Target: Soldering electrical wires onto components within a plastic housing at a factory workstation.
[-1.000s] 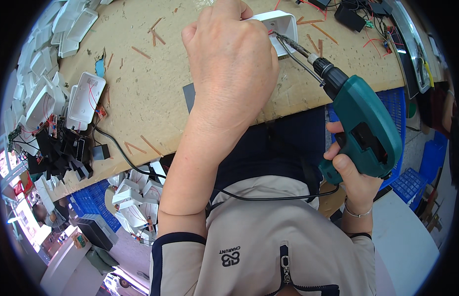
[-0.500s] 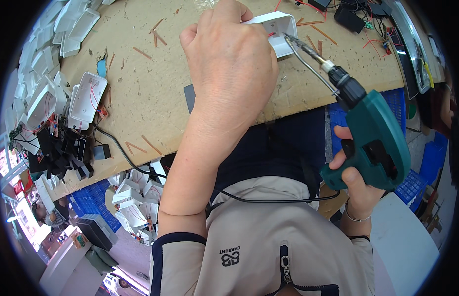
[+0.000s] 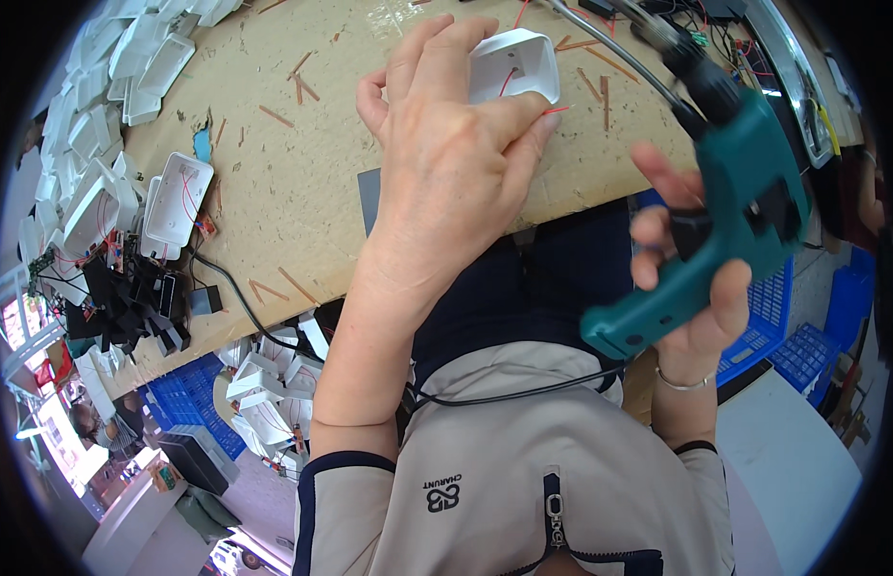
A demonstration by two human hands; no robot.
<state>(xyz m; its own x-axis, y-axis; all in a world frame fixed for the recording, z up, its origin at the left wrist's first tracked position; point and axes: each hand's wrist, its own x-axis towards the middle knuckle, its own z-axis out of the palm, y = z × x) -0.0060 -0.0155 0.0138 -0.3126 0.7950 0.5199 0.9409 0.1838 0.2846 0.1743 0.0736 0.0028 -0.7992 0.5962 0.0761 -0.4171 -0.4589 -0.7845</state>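
My left hand point(image 3: 451, 144) is closed at the side of a small white plastic case point(image 3: 533, 60) near the far middle of the table. A thin red wire point(image 3: 507, 84) stands inside the case. Its bare-looking end sticks out past my left thumb and forefinger, which pinch it. My right hand point(image 3: 691, 317) holds a green soldering gun point(image 3: 729, 202) by the handle, with some fingers loosened from the trigger. The gun's metal barrel and feed tube point up and away, and its tip lies outside the picture's top edge.
Many white cases point(image 3: 91, 125) are heaped at the left, beside black parts point(image 3: 120, 298) with wires. Brown strips point(image 3: 605, 104) lie scattered over the worn table point(image 3: 283, 211). A black cord point(image 3: 523, 392) crosses my lap. Blue crates point(image 3: 192, 394) and more wired cases point(image 3: 269, 394) stand below the table edge.
The soldering gun has swung up and away from the case, its tip leaving view. My left thumb and forefinger have come to the red wire, and the case has shifted slightly left.
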